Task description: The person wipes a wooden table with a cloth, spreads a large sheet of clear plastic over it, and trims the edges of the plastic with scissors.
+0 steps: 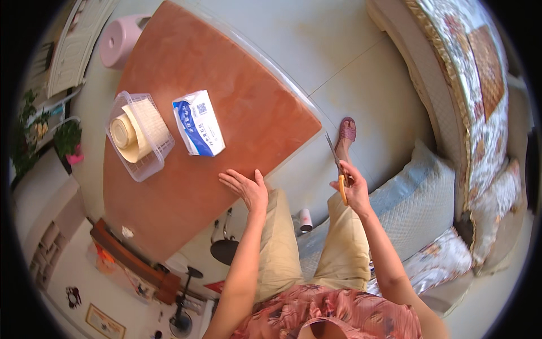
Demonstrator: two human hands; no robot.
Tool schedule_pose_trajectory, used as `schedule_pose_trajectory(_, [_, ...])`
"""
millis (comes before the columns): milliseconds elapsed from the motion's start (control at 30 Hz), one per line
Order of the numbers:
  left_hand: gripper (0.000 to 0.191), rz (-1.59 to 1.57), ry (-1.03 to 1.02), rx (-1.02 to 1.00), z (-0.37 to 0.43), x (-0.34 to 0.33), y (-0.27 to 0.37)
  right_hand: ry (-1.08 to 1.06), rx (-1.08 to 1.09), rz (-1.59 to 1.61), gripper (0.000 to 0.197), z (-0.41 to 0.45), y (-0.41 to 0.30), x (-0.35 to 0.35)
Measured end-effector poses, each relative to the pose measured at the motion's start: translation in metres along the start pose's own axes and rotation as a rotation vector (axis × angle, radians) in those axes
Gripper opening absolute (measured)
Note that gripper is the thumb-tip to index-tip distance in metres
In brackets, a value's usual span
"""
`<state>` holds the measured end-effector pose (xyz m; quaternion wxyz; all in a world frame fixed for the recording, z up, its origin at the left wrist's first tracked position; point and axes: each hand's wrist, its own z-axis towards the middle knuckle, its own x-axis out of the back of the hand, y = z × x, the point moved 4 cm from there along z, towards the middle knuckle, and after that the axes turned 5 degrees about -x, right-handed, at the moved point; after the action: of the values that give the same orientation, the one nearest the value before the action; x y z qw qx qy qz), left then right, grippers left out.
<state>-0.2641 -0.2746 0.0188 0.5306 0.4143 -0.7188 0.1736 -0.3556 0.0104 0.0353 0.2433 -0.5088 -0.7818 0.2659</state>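
Scissors (342, 188) with orange-yellow handles are in my right hand (357, 189), beside the table's corner and over the floor. Their blades point up and away from me, looking nearly closed. My left hand (250, 189) rests flat at the near edge of the reddish-brown table (237, 84), fingers spread, holding nothing. Beyond it on the tabletop lies a white and blue soft pack of tissues (199, 123) that bears writing and a printed code. Left of the pack stands a clear plastic basket (148, 169). A cream-coloured roll (123, 131) and a pale sheet of material (146, 114) sit inside it.
A pink plastic stool (118, 41) stands beyond the table's far left side. The sofa (415, 203), with a quilted cover, curves around my right. A white cylindrical container (305, 220) is between my legs. A small crumpled white piece (127, 232) lies near the table's left end.
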Motion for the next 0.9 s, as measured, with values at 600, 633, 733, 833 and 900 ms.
schedule_pose_trajectory(600, [0.050,-0.306,0.097,-0.316,-0.008,-0.020,0.169,-0.421,-0.099,-0.116,0.043,0.103,-0.041,0.012])
schedule_pose_trajectory(633, [0.048,-0.295,0.116,-0.349,-0.008,-0.022,0.165,-0.428,-0.094,-0.133,0.043,0.104,-0.043,0.013])
schedule_pose_trajectory(733, [0.049,-0.280,0.167,-0.349,-0.010,-0.029,0.160,-0.436,-0.130,-0.181,0.042,0.098,-0.045,0.020])
schedule_pose_trajectory(833, [0.052,-0.241,0.209,-0.348,-0.009,-0.029,0.154,-0.349,-0.246,-0.198,0.043,0.080,-0.041,0.027])
schedule_pose_trajectory(900, [0.050,-0.247,0.211,-0.368,-0.008,-0.025,0.152,-0.352,-0.289,-0.217,0.045,0.070,-0.040,0.030])
